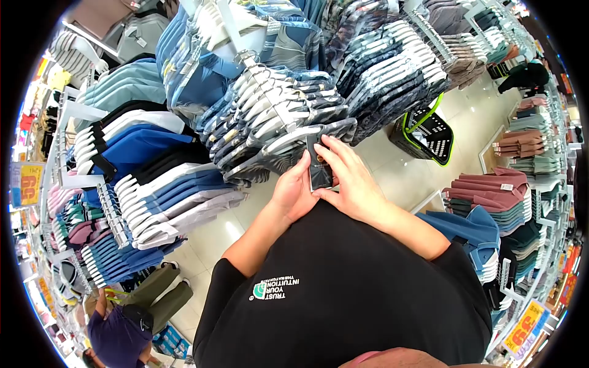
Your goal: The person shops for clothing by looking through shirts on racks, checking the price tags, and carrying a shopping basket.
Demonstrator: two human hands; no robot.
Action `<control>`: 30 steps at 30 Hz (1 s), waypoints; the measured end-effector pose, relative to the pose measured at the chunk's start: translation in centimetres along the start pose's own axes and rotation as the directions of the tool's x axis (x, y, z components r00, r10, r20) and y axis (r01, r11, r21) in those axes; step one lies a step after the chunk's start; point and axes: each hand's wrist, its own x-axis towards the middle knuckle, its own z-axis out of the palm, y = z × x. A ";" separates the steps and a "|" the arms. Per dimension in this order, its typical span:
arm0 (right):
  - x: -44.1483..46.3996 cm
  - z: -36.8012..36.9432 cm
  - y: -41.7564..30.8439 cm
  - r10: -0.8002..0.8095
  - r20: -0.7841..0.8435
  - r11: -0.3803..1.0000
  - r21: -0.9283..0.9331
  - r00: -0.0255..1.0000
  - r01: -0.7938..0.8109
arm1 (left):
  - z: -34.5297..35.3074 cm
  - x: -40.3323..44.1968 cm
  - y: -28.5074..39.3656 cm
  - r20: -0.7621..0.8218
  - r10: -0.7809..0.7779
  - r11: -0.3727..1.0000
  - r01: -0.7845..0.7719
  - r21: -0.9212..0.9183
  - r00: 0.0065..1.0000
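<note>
Between my two hands is a black hang tag (319,172) with a small orange mark and fine print too small to read. My left hand (291,191) grips its left edge, thumb along the side. From the right, my right hand (351,178) closes on the tag, with fingertips at its upper edge and thumb near the bottom. Just beyond the tag hangs a dark patterned shirt (334,127) at the near end of a rack. White hangers (288,142) hold several similar shirts behind it. Whether the tag is fastened to that front shirt, I cannot tell.
A black shopping basket (437,136) with a green rim stands on the tiled floor to the right. Blue, black and white clothes (144,150) hang on the left. Reddish shirts (491,189) hang on the right. Another person (123,331) stands at lower left.
</note>
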 end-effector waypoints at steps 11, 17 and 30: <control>0.1 0.8 0.2 -0.026 0.022 0.998 -0.054 0.999 0.027 | -1.5 -0.1 0.2 0.017 -0.027 0.999 0.028 -0.036 0.999; 0.2 1.5 0.6 -0.048 -0.008 0.998 -0.037 0.999 0.048 | -1.1 -0.2 0.5 -0.080 -0.020 0.997 0.013 -0.081 0.997; 0.7 1.7 0.4 -0.144 -0.027 0.966 -0.222 0.989 0.134 | -4.0 0.4 0.3 0.094 -0.046 0.983 0.062 -0.175 0.995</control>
